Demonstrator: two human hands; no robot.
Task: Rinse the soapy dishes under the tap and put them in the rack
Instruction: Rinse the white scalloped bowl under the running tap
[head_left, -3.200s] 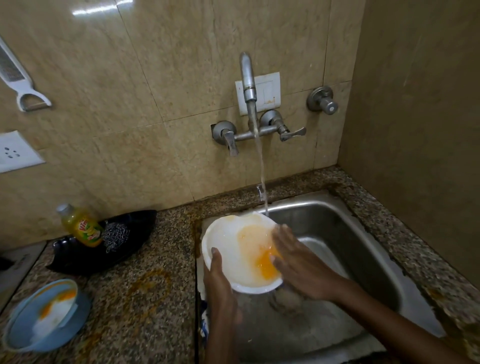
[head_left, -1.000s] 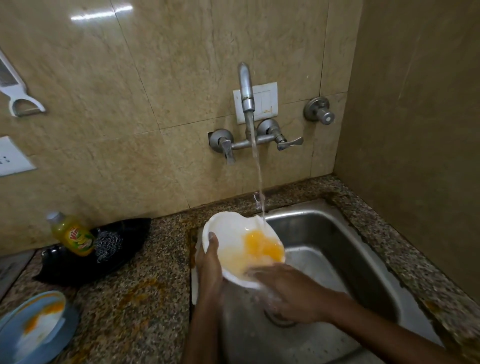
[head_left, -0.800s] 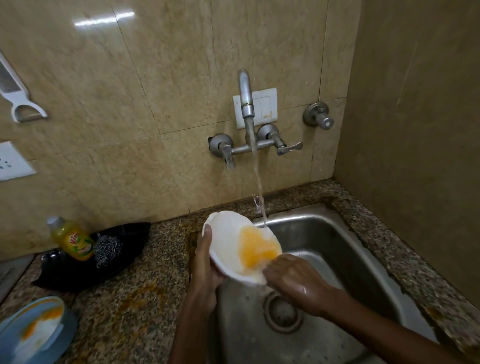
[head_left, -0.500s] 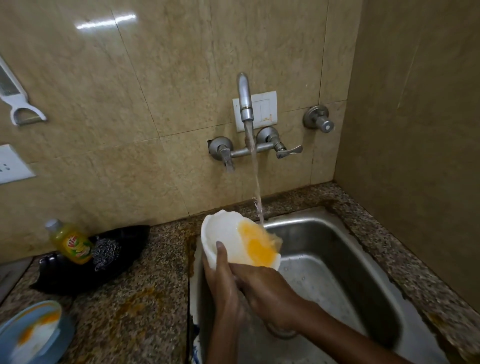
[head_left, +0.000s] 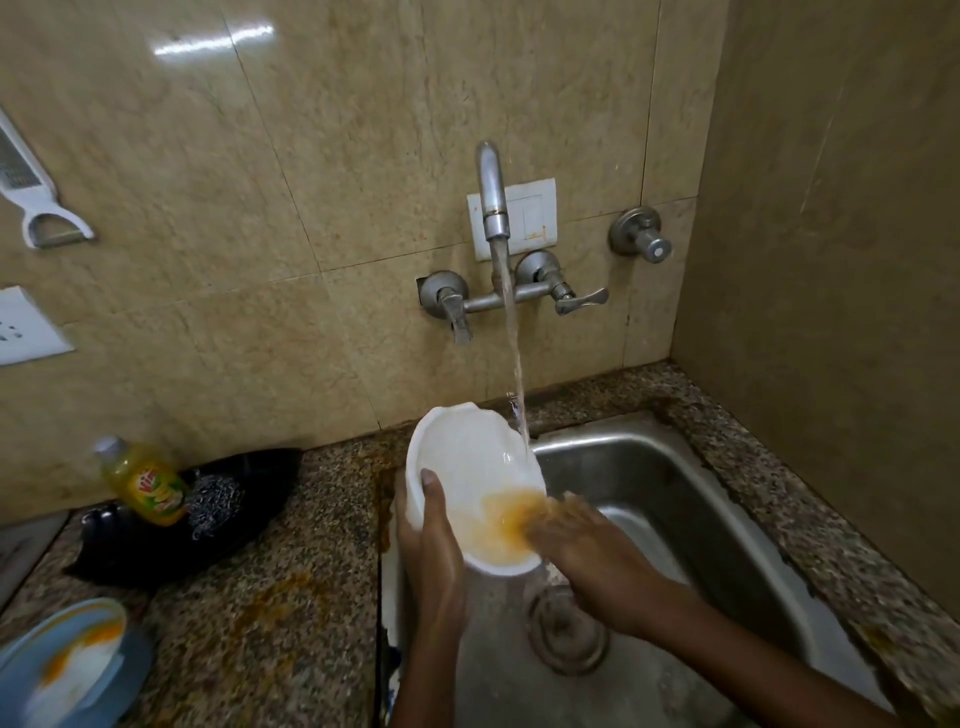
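Plate (head_left: 467, 467), white with an orange smear low on its face, is held tilted over the sink (head_left: 701, 493) so the stream from the tap (head_left: 492, 197) hits its upper rim and runs off into the basin. Left hand (head_left: 431, 540) grips the left rim, thumb on the face. Right hand (head_left: 587, 551), fingers flat and blurred, rubs the smear. On the counter (head_left: 291, 613) stand a soap bottle (head_left: 143, 483), a steel scrubber (head_left: 215, 501) and another soiled dish (head_left: 67, 665). No rack is visible.
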